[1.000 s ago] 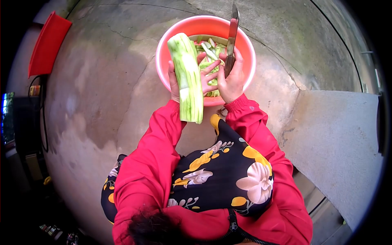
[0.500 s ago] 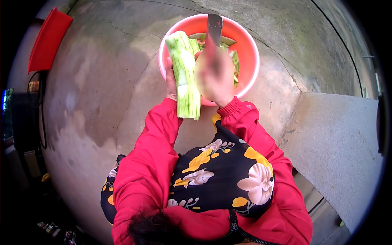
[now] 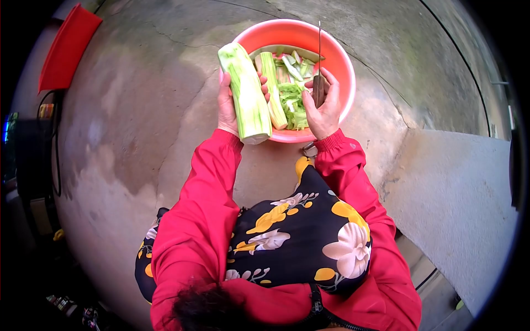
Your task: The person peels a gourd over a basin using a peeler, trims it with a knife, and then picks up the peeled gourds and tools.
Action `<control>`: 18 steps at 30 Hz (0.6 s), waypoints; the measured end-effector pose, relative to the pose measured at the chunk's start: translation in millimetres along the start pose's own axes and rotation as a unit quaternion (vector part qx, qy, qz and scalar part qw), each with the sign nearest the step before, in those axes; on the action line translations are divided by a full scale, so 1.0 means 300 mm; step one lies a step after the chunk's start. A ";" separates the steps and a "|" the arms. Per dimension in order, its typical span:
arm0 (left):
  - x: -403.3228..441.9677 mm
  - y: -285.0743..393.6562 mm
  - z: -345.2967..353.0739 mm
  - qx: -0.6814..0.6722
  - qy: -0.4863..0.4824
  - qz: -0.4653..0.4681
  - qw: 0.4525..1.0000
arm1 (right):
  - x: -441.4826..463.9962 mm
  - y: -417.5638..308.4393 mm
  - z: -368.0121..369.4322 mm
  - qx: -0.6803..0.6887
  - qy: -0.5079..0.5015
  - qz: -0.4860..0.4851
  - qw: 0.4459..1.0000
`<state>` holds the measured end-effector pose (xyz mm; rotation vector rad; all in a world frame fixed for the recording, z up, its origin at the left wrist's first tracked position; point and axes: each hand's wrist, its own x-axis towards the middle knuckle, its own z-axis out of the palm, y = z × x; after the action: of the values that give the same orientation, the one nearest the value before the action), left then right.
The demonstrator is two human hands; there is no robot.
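Observation:
My left hand is wrapped round a thick, peeled, pale-green vegetable stem, its cut end facing me. The stem slants over the near left rim of a red-orange basin. My right hand grips a knife by its brown handle, the blade pointing away from me and seen edge-on. Inside the basin, a thinner peeled stem piece lies beside the held one. Green peelings and pale strips are heaped to its right. A long curved piece of peel or rind rests along the far side.
The basin stands on a stained concrete floor. A red plastic object is at the upper left, above dark equipment with cables. To the right is a raised grey slab. My lap is covered by a black floral apron.
My right hand has moved right, away from the stem, and the knife has turned from broadside to edge-on. The stem has tilted and shifted slightly up, uncovering the basin's contents.

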<state>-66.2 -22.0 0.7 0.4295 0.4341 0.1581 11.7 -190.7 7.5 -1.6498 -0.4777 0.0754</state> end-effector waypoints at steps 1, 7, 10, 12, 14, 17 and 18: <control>0.000 0.001 -0.007 0.020 0.031 0.022 0.999 | -0.007 -0.010 0.004 0.002 -0.030 -0.013 0.999; -0.022 -0.020 0.016 -0.109 -0.087 -0.027 0.990 | -0.009 -0.044 0.019 -0.236 -0.066 -0.047 0.968; -0.027 -0.044 0.044 -0.048 -0.039 0.020 0.998 | -0.003 -0.050 0.024 -0.319 -0.108 -0.069 0.939; -0.001 -0.047 -0.015 -0.035 -0.044 0.003 0.998 | -0.007 -0.058 0.044 -0.347 -0.130 -0.090 0.925; -0.004 -0.047 -0.026 -0.047 -0.061 -0.027 0.997 | -0.016 -0.061 0.060 -0.370 -0.155 -0.111 0.909; 0.012 -0.044 -0.040 0.019 -0.008 0.083 0.996 | -0.030 -0.057 0.073 -0.230 -0.112 -0.191 0.948; 0.011 -0.033 -0.046 0.018 0.013 0.109 0.994 | -0.027 -0.051 0.078 -0.230 -0.112 -0.193 0.947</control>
<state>-68.8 -25.1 -16.1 0.5102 0.4162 0.3677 -7.2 -170.7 17.1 -1.9792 -1.0470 -0.1521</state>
